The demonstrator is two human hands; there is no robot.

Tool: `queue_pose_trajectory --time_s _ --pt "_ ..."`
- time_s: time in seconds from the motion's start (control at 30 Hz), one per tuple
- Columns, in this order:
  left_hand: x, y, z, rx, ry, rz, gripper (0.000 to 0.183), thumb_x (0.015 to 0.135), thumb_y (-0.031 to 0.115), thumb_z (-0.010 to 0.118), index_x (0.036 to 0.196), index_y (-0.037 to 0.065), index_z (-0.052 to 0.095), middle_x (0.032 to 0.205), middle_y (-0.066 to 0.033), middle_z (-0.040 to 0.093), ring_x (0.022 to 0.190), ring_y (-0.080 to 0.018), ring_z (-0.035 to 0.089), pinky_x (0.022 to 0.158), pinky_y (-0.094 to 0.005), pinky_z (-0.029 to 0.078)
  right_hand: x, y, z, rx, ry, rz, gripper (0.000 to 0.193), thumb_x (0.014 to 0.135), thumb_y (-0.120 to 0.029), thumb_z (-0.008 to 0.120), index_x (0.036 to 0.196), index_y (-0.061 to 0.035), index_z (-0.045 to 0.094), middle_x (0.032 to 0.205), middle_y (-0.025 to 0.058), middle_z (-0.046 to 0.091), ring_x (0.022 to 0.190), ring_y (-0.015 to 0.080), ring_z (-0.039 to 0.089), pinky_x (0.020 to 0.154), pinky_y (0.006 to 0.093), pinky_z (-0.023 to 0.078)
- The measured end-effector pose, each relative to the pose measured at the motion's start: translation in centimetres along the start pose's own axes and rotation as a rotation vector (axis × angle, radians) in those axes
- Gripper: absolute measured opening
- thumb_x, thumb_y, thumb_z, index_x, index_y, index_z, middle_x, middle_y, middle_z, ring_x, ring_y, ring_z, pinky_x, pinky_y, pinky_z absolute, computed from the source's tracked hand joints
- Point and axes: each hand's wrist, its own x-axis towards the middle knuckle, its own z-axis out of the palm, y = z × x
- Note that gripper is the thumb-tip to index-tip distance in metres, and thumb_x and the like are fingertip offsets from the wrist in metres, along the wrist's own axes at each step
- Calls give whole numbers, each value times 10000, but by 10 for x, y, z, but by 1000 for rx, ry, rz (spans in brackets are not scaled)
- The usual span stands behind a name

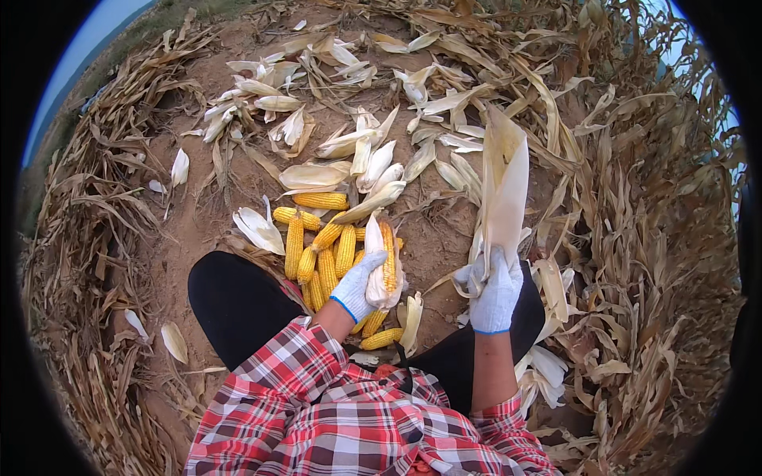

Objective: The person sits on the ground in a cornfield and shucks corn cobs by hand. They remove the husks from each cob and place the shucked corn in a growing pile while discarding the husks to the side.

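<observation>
My left hand (359, 284), in a white knit glove, grips a yellow corn cob (388, 255) still partly wrapped in pale husk, held upright over a pile of bare yellow cobs (321, 250) on the dirt. My right hand (495, 295), also gloved, is closed on a long pale strip of husk (505, 186) that stands up and away from the cob. The two hands are apart, the husk pulled to the right. My knees in black trousers frame the pile.
Loose white husks (333, 147) litter the brown soil beyond the pile. Dry corn stalks and leaves (651, 238) ring the spot on both sides. Another husked cob (381, 339) lies near my knee.
</observation>
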Motion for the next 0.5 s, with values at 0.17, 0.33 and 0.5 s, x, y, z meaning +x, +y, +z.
queue_pose_trajectory --time_s 0.17,0.33,0.5 --pt "-44 5 27 269 -73 24 416 931 218 591 1297 52 484 1065 -139 635 906 -292 663 793 -437 583 25 -86 -177 -845 431 -338 274 937 -211 586 1148 -40 548 806 59 623 660 152 628 566 288 493" --pt "-48 -1 12 440 -161 -25 490 908 226 616 1325 26 453 1136 -149 621 936 -282 665 839 -424 573 -32 -105 -228 -2056 550 119 687 728 -291 783 1317 -68 511 1341 174 509 1254 335 481 1029 441 406" --pt "-46 -6 12 577 -171 64 525 869 162 662 1331 35 447 1134 -110 626 918 -229 670 817 -375 568 -35 -94 -130 -1055 321 -163 517 861 -135 655 1328 19 497 1229 149 576 1098 216 564 979 322 443"
